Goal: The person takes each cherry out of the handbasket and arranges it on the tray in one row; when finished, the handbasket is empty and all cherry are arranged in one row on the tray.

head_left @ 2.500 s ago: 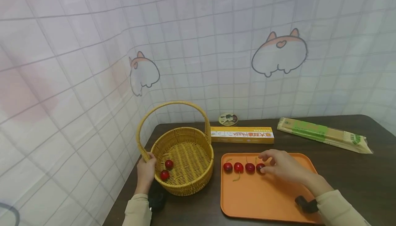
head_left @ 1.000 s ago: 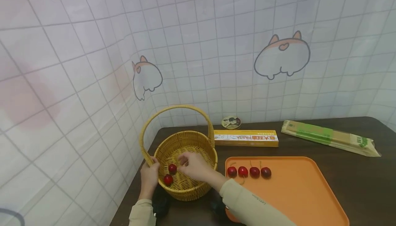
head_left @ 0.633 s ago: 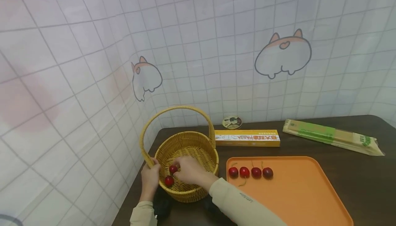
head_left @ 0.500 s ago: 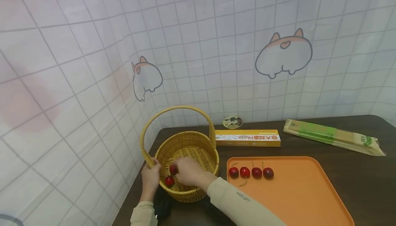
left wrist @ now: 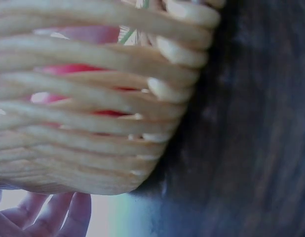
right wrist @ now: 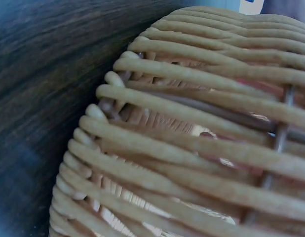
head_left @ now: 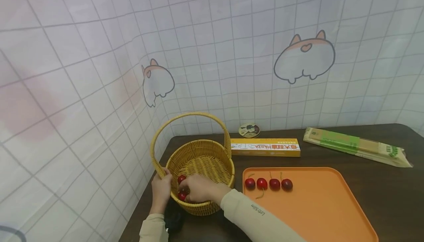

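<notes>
In the head view my left hand [head_left: 161,188] grips the yellow wicker basket [head_left: 202,208] where its tall handle [head_left: 188,114] meets the left rim. Left-hand fingers [left wrist: 76,212] show below the weave in the left wrist view. My right hand [head_left: 198,188] reaches inside the basket, fingers bent among the cherries. One red cherry [head_left: 181,179] lies just beyond the fingertips, another cherry [head_left: 182,196] beside the thumb. Something dark red shows between the fingers; whether they pinch it is unclear. The right wrist view shows mostly basket weave [right wrist: 182,118].
An orange tray [head_left: 314,205] right of the basket bears a row of several stemmed cherries [head_left: 274,184]. Behind stand a yellow pasta box [head_left: 265,147] and a round tin [head_left: 249,130]. A green-labelled noodle packet [head_left: 357,146] lies back right. Patterned cloth [head_left: 232,69] borders the dark table.
My right hand has moved from the tray's cherry row into the basket, then slightly nearer me. The cherry beyond its fingertips has shifted left. My left hand stays on the basket.
</notes>
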The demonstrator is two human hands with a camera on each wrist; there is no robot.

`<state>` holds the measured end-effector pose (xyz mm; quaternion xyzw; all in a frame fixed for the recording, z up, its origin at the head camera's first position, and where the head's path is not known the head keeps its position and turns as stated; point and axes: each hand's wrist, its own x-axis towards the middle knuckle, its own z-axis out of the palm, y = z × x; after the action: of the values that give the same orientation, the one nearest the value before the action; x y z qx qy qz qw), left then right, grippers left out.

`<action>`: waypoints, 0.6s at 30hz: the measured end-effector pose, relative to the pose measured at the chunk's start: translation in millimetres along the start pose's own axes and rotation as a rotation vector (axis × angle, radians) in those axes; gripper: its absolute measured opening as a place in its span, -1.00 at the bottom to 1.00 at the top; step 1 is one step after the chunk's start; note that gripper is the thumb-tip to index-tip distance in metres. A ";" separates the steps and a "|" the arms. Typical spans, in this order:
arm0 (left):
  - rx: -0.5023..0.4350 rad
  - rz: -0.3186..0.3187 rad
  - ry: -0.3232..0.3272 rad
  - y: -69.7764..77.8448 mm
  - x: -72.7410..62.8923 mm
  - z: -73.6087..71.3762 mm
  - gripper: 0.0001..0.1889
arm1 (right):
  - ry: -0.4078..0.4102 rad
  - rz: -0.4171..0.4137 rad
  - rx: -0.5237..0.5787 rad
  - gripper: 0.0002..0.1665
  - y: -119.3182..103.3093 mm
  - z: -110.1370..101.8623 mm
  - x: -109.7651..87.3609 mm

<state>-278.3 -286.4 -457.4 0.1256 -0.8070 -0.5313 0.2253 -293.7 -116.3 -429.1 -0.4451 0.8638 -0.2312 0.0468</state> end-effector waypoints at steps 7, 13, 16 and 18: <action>0.012 0.001 0.012 -1.2 0.0 -2.5 -0.95 | -0.039 -0.063 0.026 -0.68 -3.3 -0.8 -0.6; -0.009 0.000 0.007 -2.1 0.0 -1.4 -0.96 | -0.076 -0.075 0.046 -0.66 -1.5 -1.5 -1.5; -0.013 -0.001 0.003 -0.7 -0.3 -0.5 -0.96 | -0.053 -0.016 0.019 -0.67 -1.2 -4.4 -4.8; -0.008 0.000 0.005 0.2 -0.6 -0.7 -0.96 | -0.029 0.023 0.000 -0.66 -0.1 -7.2 -8.5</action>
<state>-277.4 -286.7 -457.1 0.1259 -0.8044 -0.5341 0.2276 -290.6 -107.1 -423.8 -0.4383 0.8682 -0.2243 0.0622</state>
